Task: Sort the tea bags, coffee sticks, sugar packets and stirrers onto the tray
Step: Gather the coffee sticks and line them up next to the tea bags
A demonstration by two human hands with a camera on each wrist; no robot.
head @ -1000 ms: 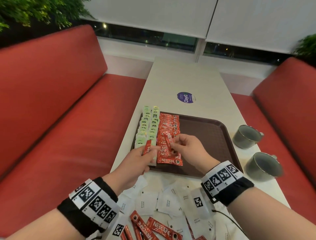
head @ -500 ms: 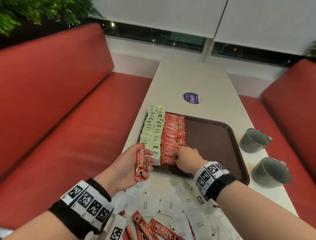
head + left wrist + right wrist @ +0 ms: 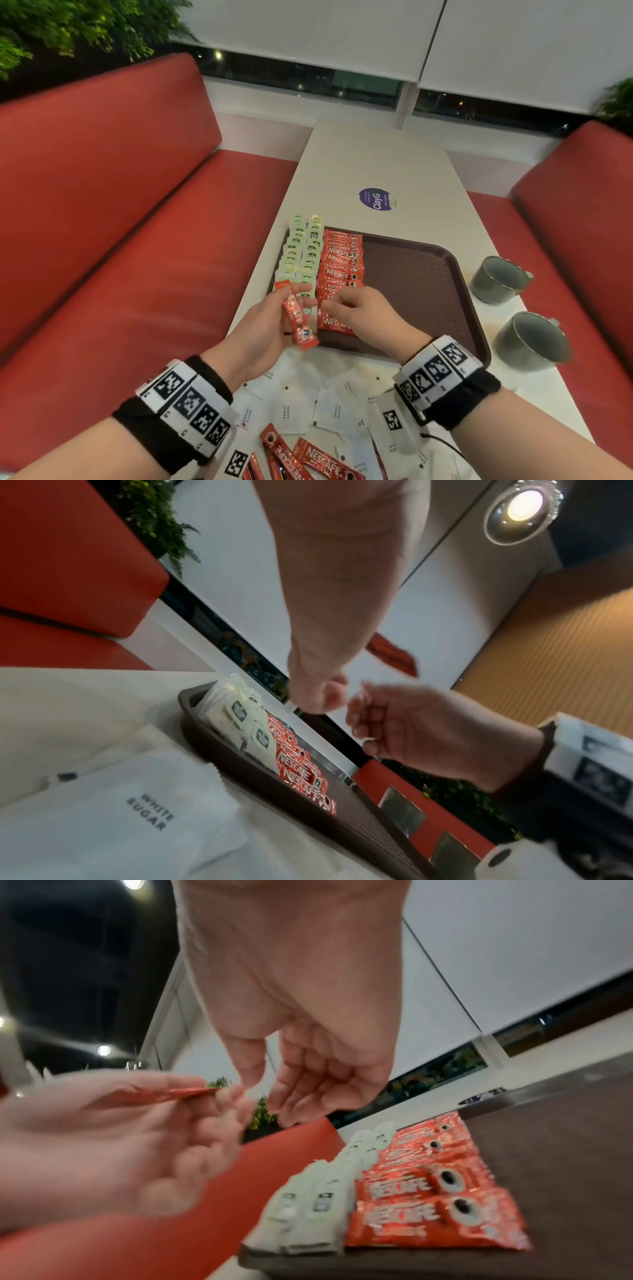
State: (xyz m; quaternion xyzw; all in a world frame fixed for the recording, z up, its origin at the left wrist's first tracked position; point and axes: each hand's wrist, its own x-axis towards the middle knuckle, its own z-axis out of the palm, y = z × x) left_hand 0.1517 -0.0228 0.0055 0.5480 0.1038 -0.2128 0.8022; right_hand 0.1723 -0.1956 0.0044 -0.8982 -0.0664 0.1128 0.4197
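While the left hand is pinching one coffee stick upright beside the tray, the right hand, which half a second ago was pressing a stick into the red row, is now lifting off empty, fingers loosely curled. From the left wrist it is reaching toward the other's fingertips. From the right wrist, thumb and fingers are apart, closing on the stick, so a handover looks next; sugar packets are waiting untouched.
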